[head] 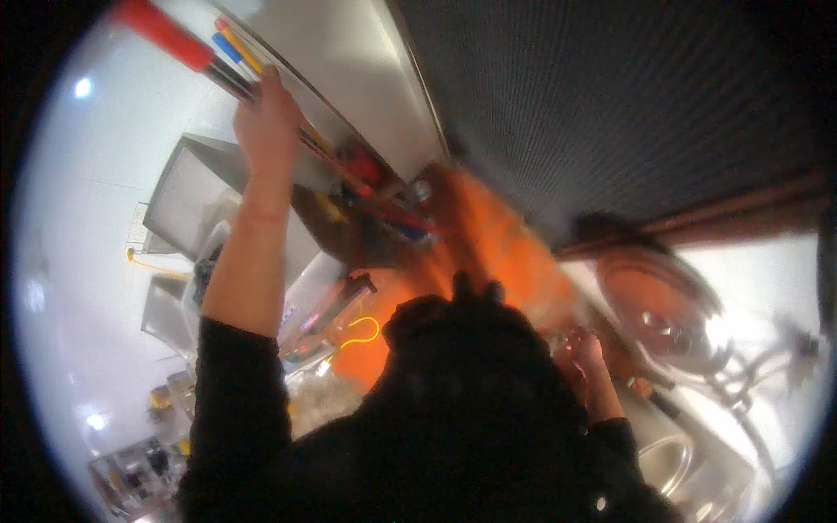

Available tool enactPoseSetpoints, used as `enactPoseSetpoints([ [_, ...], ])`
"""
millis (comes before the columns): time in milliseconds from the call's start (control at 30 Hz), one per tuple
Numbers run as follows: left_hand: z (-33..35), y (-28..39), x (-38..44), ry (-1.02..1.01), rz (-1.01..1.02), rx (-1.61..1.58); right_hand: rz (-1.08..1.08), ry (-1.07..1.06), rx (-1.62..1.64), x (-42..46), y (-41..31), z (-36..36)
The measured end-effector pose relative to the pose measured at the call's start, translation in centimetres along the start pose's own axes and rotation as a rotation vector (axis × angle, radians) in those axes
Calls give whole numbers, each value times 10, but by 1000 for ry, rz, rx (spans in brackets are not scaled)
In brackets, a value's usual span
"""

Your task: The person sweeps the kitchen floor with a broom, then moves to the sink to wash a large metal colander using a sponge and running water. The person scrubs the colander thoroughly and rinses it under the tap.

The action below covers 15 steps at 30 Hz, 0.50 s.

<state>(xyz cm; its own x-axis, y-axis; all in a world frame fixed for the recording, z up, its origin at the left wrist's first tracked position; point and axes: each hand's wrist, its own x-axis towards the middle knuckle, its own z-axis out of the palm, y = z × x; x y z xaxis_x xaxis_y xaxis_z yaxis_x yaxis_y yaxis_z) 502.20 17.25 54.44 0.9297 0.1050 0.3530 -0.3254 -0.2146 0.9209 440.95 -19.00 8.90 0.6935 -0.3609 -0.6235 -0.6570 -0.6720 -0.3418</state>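
My left hand (pixel 271 124) is raised at the upper left, with its fingers closed around a long tool. The tool's red handle (pixel 163 36) sticks out above the hand, and its thin metal shaft seems to run on below. A yellow stick (pixel 239 46) and a blue-ended stick (pixel 226 48) lie beside the handle; whether the hand grips these too is unclear. Low on the right is my right hand (pixel 586 353), fingers curled near a blurred shiny thing (pixel 559 341). Blur hides whether it holds that thing.
A pale panel (pixel 346 59) stands beside the left hand. Dark ribbed material (pixel 556 98) fills the upper right. An orange surface (pixel 516 242) lies before me. A round shiny metal vessel (pixel 660 294) is at the right, a yellow cable (pixel 363 330) left of my body.
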Motion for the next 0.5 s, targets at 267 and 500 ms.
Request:
enactPoseSetpoints([
  [267, -48, -253, 182, 66, -43, 466, 6, 88, 327, 71, -76, -108],
  [500, -31, -404, 344, 13, -134, 412, 18, 248, -4, 21, -140, -66],
])
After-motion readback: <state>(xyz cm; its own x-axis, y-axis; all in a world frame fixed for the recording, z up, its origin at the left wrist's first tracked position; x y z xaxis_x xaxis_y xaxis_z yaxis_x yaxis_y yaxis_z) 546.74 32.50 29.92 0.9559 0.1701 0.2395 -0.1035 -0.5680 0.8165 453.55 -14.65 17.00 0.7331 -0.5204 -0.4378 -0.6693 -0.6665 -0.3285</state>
